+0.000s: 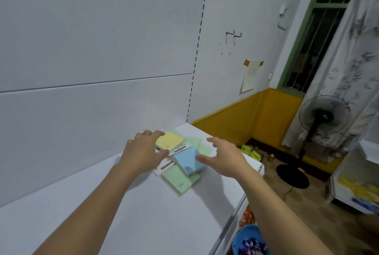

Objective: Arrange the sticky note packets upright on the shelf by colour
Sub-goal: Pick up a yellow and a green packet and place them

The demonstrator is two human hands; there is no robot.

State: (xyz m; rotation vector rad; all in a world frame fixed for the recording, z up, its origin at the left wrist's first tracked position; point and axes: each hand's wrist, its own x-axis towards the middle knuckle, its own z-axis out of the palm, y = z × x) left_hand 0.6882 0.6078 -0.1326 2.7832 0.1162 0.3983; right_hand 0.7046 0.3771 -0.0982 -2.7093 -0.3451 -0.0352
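Bare forearms reach over a smooth white shelf [98, 203] to a loose heap of flat, square packets near its far right end. The left hand [143, 152] arches spread, slack fingers over the yellow packet [169, 141], and contact cannot be told. The right hand [225, 159] is splayed and holds nothing, its thumb just beside the glossy blue packet [187, 161]. This blue one lies tilted on a pale green packet [180, 182]. Beyond the shelf's edge stand a black fan [323, 117] and a blue basket [249, 236].
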